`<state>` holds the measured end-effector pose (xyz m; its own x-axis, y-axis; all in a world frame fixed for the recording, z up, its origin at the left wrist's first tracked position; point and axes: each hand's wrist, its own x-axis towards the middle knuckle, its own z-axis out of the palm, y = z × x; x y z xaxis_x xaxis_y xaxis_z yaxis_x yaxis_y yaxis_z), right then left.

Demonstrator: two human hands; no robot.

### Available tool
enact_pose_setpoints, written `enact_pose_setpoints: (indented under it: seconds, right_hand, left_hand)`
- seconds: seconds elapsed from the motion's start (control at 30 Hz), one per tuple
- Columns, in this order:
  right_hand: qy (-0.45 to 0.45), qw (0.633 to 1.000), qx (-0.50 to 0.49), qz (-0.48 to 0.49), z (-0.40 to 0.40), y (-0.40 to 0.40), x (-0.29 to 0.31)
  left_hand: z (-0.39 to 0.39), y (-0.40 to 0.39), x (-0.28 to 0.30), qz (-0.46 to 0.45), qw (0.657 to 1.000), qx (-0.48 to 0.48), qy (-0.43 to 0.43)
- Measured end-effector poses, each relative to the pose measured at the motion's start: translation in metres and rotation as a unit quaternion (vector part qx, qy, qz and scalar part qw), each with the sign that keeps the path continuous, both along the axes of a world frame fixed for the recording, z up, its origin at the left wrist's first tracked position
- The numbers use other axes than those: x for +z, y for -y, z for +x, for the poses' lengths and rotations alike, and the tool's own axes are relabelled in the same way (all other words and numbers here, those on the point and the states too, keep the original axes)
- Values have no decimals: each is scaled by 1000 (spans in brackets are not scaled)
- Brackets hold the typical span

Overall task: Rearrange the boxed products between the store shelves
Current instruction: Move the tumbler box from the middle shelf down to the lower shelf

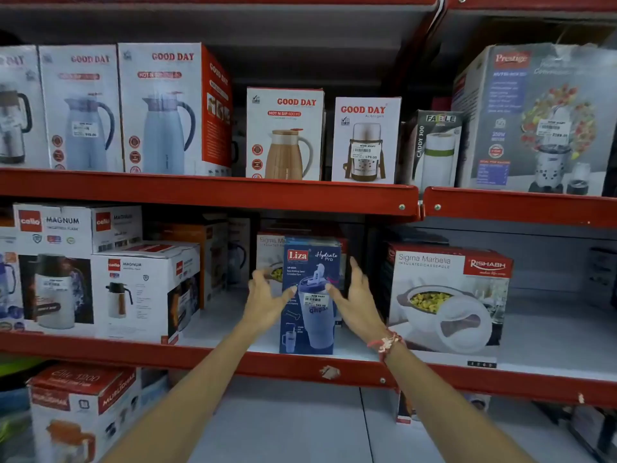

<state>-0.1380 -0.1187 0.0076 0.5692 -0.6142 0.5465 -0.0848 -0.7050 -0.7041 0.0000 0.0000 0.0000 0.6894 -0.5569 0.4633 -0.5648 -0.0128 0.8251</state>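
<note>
A tall blue Liza Hydrate Pro box (309,255) stands upright at the front of the middle shelf (207,354). My left hand (267,300) is at its left side and my right hand (355,300) at its right side. Both hands have spread fingers, and each thumb tip touches the box's front face. Neither hand is closed around the box. A red thread band sits on my right wrist.
A Rishabh casserole box (447,302) stands right of the blue box, Cello Magnum boxes (143,292) to the left. Another casserole box (270,252) is behind it. Good Day flask boxes (285,135), a Fable box (434,148) and a Prestige box (537,121) fill the upper shelf.
</note>
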Motion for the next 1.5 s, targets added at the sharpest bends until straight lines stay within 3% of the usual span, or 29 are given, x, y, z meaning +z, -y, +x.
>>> enact_pose_setpoints:
  seconds: [0.2,0.47,0.9,1.2,1.5]
  right_hand:
    - [-67,992,67,84,10,-1,-13]
    - [0,993,77,94,-8,-9,0]
    - [52,979,133,145,-101,-40,3]
    - [39,964,146,218,-172,-66,-64]
    - [-33,952,97,287,-198,-51,-177]
  left_hand:
    - [3,10,-8,40,988,-111,-98]
    - [-5,-3,-3,-26,993,-111,-36]
    - [-78,-52,-4,-87,980,-178,-32]
    - [-138,-75,-72,-58,968,-205,-135]
    - [-162,-67,-187,14,955,-199,-221]
